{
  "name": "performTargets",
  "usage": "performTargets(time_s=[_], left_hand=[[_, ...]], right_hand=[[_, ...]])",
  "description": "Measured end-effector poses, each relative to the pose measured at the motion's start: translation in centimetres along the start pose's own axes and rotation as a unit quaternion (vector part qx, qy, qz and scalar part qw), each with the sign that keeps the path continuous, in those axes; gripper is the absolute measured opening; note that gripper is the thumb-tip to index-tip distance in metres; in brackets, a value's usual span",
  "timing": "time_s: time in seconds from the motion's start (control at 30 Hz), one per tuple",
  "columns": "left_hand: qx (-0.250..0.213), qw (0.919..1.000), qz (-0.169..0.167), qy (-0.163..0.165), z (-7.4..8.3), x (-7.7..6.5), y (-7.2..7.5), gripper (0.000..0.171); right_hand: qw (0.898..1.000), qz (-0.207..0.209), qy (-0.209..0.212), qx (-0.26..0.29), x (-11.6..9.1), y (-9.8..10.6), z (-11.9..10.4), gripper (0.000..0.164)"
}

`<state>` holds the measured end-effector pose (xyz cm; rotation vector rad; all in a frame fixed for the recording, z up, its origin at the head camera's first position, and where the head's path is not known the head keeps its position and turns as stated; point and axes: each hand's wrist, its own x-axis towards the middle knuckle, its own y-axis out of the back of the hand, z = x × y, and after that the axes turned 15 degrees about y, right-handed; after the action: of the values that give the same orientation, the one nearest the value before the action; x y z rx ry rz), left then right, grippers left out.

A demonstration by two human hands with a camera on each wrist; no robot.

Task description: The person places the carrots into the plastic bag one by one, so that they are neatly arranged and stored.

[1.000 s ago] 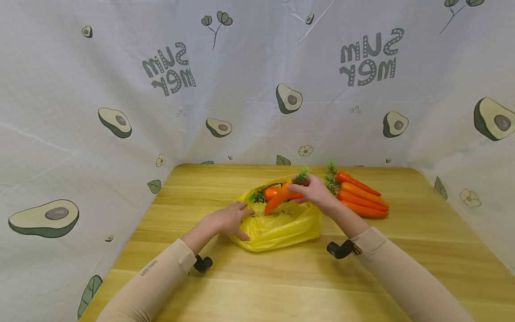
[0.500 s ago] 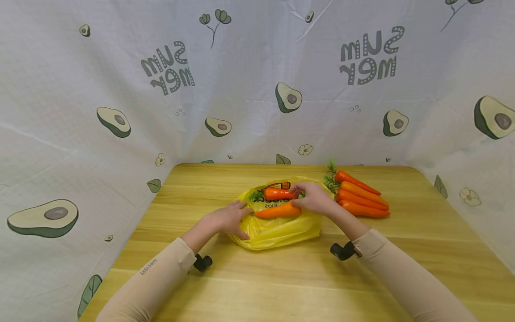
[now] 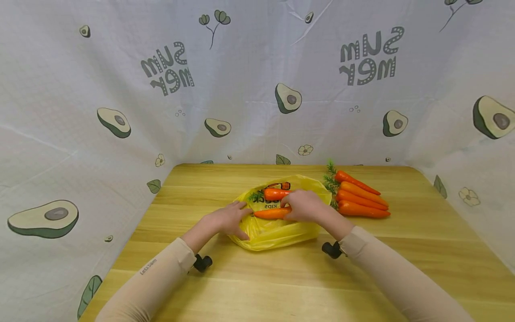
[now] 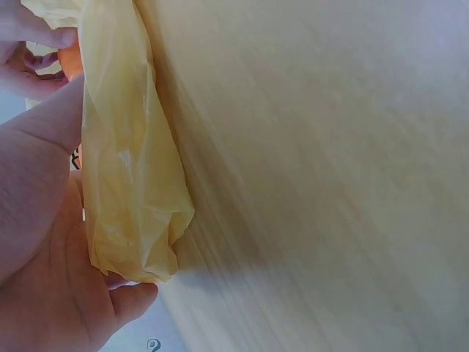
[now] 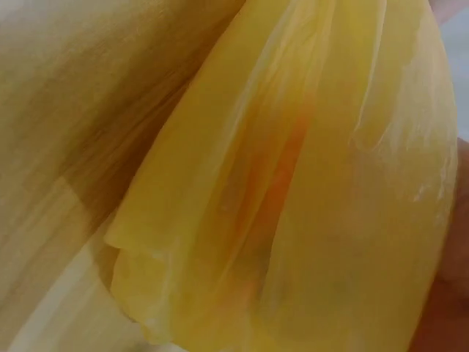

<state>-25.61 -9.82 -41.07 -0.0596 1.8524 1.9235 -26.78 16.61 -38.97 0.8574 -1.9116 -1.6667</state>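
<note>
A yellow plastic bag lies on its side, its mouth toward the left. Inside, a red-orange carrot with green leaves lies above a second, orange carrot. My right hand reaches into the bag and holds the orange carrot by its thick end; the leaf end is hidden. At the bag's mouth, my left hand rests with fingers spread and presses the rim. In the left wrist view, the bag's yellow wall covers part of that hand. Through the film in the right wrist view, an orange shape shows blurred.
Several more carrots lie side by side on the wooden table, right of the bag, leaves pointing left. A light cloth printed with avocados hangs behind the table.
My right hand has lowered the orange carrot from a slanted position above the bag to lie flat inside, then shifted slightly left and down over it. The left hand has stayed in place.
</note>
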Motion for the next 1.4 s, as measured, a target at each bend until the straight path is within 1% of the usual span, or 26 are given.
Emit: performTargets(time_s=[0.07, 0.17, 0.2, 0.33, 0.5, 0.63, 0.7, 0.83, 0.97, 1.1, 1.2, 1.4], left_hand=[[0.002, 1.0, 0.0, 0.0, 0.0, 0.0, 0.0, 0.092], [0.006, 1.0, -0.001, 0.0, 0.0, 0.1, 0.1, 0.092], [0.006, 1.0, -0.002, -0.001, 0.1, 0.1, 0.1, 0.092], [0.008, 1.0, -0.002, -0.004, 0.0, 0.3, -0.1, 0.093], [0.011, 0.9999, -0.003, -0.003, 0.0, 0.4, -0.1, 0.093], [0.012, 0.9999, -0.005, -0.001, 0.1, 0.4, 0.0, 0.092], [0.014, 0.9999, -0.006, -0.001, 0.1, 0.3, 0.0, 0.092], [0.015, 0.9999, -0.006, 0.001, 0.0, 0.4, 0.0, 0.092], [0.017, 0.9998, -0.005, 0.001, -0.1, 0.5, -0.1, 0.092], [0.016, 0.9999, -0.004, 0.0, -0.1, 0.5, -0.2, 0.093], [0.012, 0.9999, -0.005, 0.0, -0.1, 0.5, -0.2, 0.092], [0.01, 0.9999, -0.005, -0.001, -0.2, 0.5, -0.3, 0.092]], right_hand=[[1.0, -0.002, 0.003, -0.021, 0.2, -0.1, 0.0, 0.029], [0.999, 0.005, 0.002, -0.045, 0.6, -0.2, -0.1, 0.01], [0.999, 0.01, 0.002, -0.054, 0.7, -0.3, -0.1, 0.008], [0.997, 0.019, -0.008, -0.08, 1.0, -0.1, -0.4, 0.021], [0.995, 0.008, -0.019, -0.095, 1.3, -0.2, -0.1, 0.029], [0.994, -0.011, -0.023, -0.103, 1.6, -0.2, 0.3, 0.025], [0.994, -0.018, -0.022, -0.107, 1.7, -0.1, 0.4, 0.02], [0.994, -0.023, -0.023, -0.102, 1.8, 0.3, 0.7, 0.016], [0.996, -0.027, -0.032, -0.077, 2.0, 0.4, 0.9, 0.016], [0.998, -0.028, -0.033, -0.051, 2.5, 0.4, 0.9, 0.01], [0.998, -0.023, -0.031, -0.041, 2.7, 0.4, 0.8, 0.005], [0.999, -0.012, -0.036, -0.023, 2.9, 0.3, 0.6, 0.007]])
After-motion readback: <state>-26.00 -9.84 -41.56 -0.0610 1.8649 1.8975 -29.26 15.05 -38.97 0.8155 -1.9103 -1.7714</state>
